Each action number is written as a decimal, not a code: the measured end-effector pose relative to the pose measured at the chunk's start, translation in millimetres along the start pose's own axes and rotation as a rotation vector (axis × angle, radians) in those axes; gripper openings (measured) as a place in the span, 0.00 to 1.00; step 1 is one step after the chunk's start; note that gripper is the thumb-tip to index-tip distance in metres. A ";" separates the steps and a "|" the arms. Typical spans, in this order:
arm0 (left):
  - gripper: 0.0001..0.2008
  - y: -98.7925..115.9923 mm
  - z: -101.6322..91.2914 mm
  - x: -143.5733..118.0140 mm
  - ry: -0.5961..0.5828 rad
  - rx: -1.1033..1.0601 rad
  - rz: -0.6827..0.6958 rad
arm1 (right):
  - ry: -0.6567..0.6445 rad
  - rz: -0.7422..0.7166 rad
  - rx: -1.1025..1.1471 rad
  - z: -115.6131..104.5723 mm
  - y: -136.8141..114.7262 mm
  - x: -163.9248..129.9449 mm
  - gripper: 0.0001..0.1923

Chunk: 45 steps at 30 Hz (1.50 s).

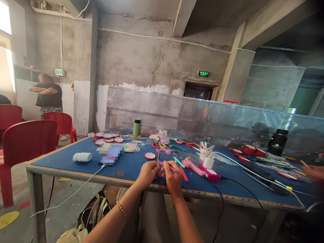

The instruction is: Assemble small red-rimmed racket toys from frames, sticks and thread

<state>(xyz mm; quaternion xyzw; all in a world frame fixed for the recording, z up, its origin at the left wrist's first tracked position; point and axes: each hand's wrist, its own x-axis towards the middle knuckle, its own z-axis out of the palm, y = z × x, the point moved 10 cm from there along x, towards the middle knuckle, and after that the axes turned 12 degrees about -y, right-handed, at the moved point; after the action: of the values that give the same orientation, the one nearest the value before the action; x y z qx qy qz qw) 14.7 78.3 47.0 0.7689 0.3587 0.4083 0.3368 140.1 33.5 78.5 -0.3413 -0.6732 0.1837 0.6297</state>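
My left hand (147, 172) and my right hand (172, 175) meet over the near edge of the blue table (76, 165). Together they pinch a thin pink stick (169, 167) that lies across both sets of fingertips. A gold bracelet (122, 210) sits on my left wrist. Just beyond the hands lie a red-rimmed round disc (150, 155), a red stick (184, 174) and a teal stick (178, 162). A pink glue gun (193, 166) rests to the right on a pink stand (212, 174).
Red-rimmed discs are stacked at back left (107, 136) and back right (249, 149). A green bottle (136, 128), white bottle (82, 157), cup of sticks (204, 152) and black flask (277, 142) stand on the table. Red chairs (26, 141) and a standing person (48, 94) are left. Another person's hand (314, 172) is at right.
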 end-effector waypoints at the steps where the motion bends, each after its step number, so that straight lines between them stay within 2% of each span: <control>1: 0.17 0.6 -0.1 -0.1 -0.001 0.001 0.003 | 0.002 0.002 -0.001 -0.1 0.6 0.1 0.16; 23: 0.16 -1.8 2.3 1.5 -0.031 -0.043 -0.015 | 0.047 0.022 -0.032 -6.0 -0.3 -0.9 0.18; 29: 0.16 0.9 2.4 0.5 -0.037 -0.062 -0.030 | 0.102 0.007 -0.047 -11.2 -2.0 -4.1 0.19; 45: 0.17 -0.4 -0.3 -0.2 -0.005 -0.017 0.013 | 0.004 -0.009 -0.019 -0.9 -10.2 -1.7 0.17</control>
<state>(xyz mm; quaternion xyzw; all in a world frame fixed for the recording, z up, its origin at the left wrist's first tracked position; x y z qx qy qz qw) 14.3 78.4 46.7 0.7693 0.3495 0.4115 0.3417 138.6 25.0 84.3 -0.3446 -0.6751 0.1739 0.6288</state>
